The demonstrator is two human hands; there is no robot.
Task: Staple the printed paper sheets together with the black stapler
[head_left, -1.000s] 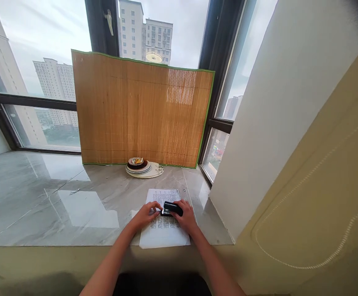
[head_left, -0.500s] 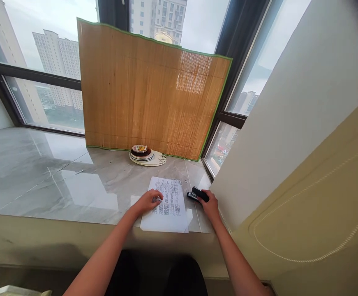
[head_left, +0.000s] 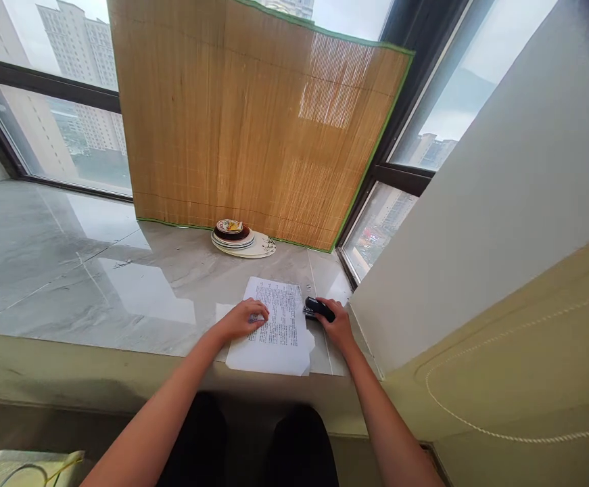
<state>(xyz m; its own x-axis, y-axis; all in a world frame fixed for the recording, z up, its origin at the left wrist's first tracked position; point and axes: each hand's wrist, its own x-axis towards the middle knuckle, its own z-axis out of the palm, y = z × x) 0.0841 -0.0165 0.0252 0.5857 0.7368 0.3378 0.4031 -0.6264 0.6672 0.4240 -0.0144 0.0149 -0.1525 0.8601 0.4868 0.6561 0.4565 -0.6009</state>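
Printed white paper point(head_left: 278, 355) lies on the marble sill, its lower edge at the sill's front edge. My left hand point(head_left: 246, 318) rests on the paper's left side, fingers bent loosely and thumb apart, gripping nothing. A black stapler point(head_left: 320, 309) is in my right hand point(head_left: 339, 325), fingers and thumb wrapped round it. Its front end points left and is at the paper's right edge, near the upper corner. Whether the sheet's edge sits between its jaws I cannot tell.
Behind the paper, a stack of plates point(head_left: 233, 237) stands on a white oval platter point(head_left: 264, 247). A bamboo mat point(head_left: 253, 128) with green edging leans against the window. A white wall point(head_left: 441, 203) rises close on the right, and the sill's front edge point(head_left: 122, 348) runs before me.
My right hand has brought the stapler left to the paper's edge, and its jaws look closer together. My left hand stays on the paper. The view has tilted down.
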